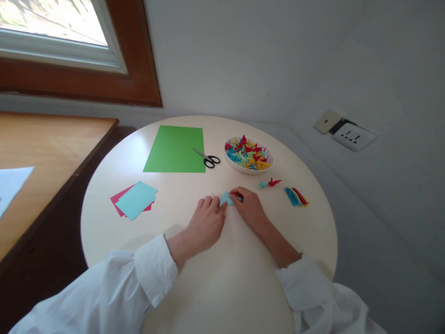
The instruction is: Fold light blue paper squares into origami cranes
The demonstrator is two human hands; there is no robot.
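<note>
A small folded piece of light blue paper (226, 198) lies on the round white table (222, 269), between my two hands. My left hand (207, 221) presses on its left side, fingers curled and thumb at the lower edge. With thumb and forefinger closed together, my right hand (250, 207) pinches the paper's right side. The fingers hide part of the folds. Just beyond my right hand lie a red paper crane (274, 182) and a small light blue folded piece (263, 184).
A white bowl (248, 170) holds several colourful paper cranes. Black-handled scissors (210, 160) overlap a green sheet (174, 150). Light blue (136, 200) and red squares (120, 197) lie at left, coloured folded strips (296, 196) at right. A wooden desk (45, 139) stands left; a wall bounds the right.
</note>
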